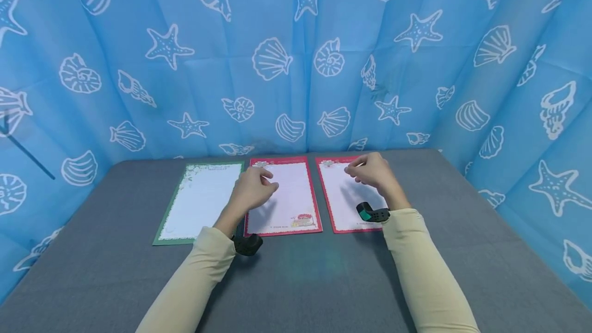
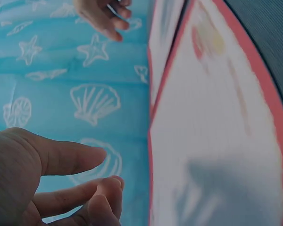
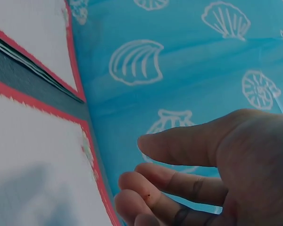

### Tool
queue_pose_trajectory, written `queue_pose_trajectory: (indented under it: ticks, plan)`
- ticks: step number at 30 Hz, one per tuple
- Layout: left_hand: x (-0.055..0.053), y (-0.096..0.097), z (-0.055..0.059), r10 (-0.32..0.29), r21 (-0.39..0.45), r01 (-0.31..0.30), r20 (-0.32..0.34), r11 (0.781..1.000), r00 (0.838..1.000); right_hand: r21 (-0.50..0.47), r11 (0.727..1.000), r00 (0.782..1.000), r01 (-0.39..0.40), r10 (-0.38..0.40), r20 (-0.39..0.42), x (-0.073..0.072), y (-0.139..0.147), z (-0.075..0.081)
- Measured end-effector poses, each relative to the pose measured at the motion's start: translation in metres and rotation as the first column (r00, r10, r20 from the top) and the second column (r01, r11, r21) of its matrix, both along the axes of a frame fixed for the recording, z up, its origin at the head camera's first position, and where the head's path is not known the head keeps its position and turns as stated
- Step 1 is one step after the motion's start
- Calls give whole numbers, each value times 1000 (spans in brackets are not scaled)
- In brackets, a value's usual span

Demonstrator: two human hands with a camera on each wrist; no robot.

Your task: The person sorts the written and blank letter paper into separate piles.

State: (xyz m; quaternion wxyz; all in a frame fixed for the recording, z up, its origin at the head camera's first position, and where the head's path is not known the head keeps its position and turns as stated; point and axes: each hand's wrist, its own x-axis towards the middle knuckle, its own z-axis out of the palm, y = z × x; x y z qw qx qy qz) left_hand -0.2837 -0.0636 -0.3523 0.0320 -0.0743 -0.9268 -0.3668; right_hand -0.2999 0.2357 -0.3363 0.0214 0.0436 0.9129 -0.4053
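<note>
Three decorated sheets lie side by side. One is a green-bordered sheet (image 1: 203, 202), then come a middle red-bordered sheet (image 1: 296, 189) with a small drawing at its lower corner and a right red-bordered sheet (image 1: 337, 209). My left hand (image 1: 252, 187) hovers over the gap between the green sheet and the middle one, thumb apart from loosely bent fingers (image 2: 104, 197), holding nothing. Above the right sheet hangs my right hand (image 1: 373, 172), also without anything in it; its thumb and bent fingers (image 3: 155, 186) stand apart. Both hands cast shadows on the paper.
A grey cloth-covered table (image 1: 296, 292) carries the sheets near its far edge. Behind it and along both sides hangs a blue curtain (image 1: 296, 91) printed with white shells and starfish. Each wrist wears a black band, such as the right wristband (image 1: 379, 215).
</note>
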Motion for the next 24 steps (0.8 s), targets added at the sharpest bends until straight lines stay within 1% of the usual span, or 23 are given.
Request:
queue_pose_trajectory:
  ticks: [3, 7, 13, 16, 20, 24]
  plan:
    - [0, -13, -2, 26, -9, -26, 23, 1000, 999, 3, 999, 999, -35, 35, -16, 0, -7, -2]
    - [-2, -21, -5, 55, -6, -55, 45, 998, 997, 35, 997, 997, -72, 73, -22, -1, -19, -6]
    - [-6, -27, -12, 125, -38, -124, 20, 992, 992, 99, 987, 991, -126, 129, -24, -2, -37, -14]
    - [-7, -32, -16, 158, -51, -157, 23, 986, 987, 133, 979, 987, -153, 158, -26, -1, -46, -17]
    - [-9, -37, -21, 172, -60, -169, 48, 984, 984, 163, 971, 984, -173, 178, -22, -1, -56, -22]
    - [-10, -40, -22, 164, -69, -158, 84, 985, 983, 190, 964, 981, -184, 191, -21, -2, -65, -26]
